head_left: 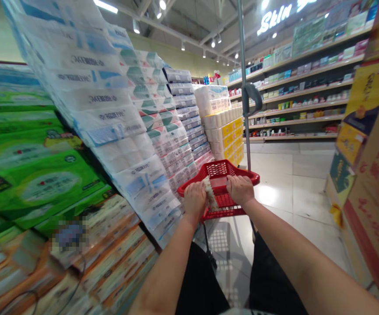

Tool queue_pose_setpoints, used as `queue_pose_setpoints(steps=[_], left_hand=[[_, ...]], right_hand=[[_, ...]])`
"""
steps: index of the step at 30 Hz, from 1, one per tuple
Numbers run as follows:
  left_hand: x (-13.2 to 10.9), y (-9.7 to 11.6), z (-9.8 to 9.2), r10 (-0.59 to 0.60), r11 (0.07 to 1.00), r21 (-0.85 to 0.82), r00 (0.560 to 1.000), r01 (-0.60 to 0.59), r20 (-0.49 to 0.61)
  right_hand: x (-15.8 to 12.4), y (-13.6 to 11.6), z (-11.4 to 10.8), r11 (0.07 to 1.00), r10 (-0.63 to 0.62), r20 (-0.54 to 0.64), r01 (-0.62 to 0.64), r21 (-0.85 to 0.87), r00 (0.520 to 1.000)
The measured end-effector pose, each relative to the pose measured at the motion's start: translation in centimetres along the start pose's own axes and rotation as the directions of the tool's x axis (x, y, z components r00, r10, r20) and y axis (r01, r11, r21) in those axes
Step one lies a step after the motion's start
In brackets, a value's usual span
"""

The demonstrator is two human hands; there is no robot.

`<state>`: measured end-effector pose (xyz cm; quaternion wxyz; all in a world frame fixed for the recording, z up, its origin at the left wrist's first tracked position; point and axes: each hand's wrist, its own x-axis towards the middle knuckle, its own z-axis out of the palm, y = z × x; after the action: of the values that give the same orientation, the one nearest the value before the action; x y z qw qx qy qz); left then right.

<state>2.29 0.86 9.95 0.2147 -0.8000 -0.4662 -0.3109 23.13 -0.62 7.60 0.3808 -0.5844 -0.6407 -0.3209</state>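
Note:
Both of my hands grip the red plastic rim of a small shopping cart (228, 164) in front of my legs. My left hand (196, 199) is closed around the near left part of the rim. Next to its thumb hangs a pale, ruffled item (210, 194), whose kind I cannot make out; whether the fingers pinch it is hidden. On the near right part of the rim, my right hand (241, 190) is closed with its fingers curled over the edge. A grey pole with a hook-shaped handle (252, 99) rises at the cart's right side.
Tall stacks of wrapped tissue packs (110, 105) line the left, with green packs (35, 175) nearer. Cardboard cartons (373, 175) stand along the right. Shelves of small boxed goods (300, 87) run across the back. Pale floor tiles (274, 175) lie ahead and right of the cart.

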Motion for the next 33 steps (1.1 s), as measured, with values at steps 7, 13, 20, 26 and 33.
queue_pose_setpoints(steps=[7, 13, 20, 26, 33], left_hand=[[-0.7, -0.5, 0.0, -0.119, 0.990, 0.070, 0.992, 0.121, -0.034], [-0.6, 2.2, 0.3, -0.010, 1.000, 0.022, 0.999, 0.011, -0.033], [-0.1, 2.4, 0.6, -0.045, 0.999, -0.003, 0.998, 0.045, -0.045], [0.2, 4.1, 0.9, 0.041, 0.998, -0.053, 0.997, -0.045, -0.065], [1.9, 7.0, 0.6, 0.152, 0.976, -0.167, 0.987, -0.141, 0.053]], right_hand=[[0.1, 0.0, -0.1, 1.000, 0.004, 0.004, -0.004, 0.008, 1.000], [0.1, -0.4, 0.1, 1.000, 0.024, 0.005, -0.024, -0.001, 1.000], [0.2, 0.0, -0.1, 1.000, 0.007, 0.030, -0.007, 0.002, 1.000], [0.1, -0.3, 0.1, 1.000, 0.020, 0.023, -0.020, 0.000, 1.000], [0.0, 0.0, -0.3, 1.000, 0.028, 0.079, -0.029, 0.011, 0.997]])
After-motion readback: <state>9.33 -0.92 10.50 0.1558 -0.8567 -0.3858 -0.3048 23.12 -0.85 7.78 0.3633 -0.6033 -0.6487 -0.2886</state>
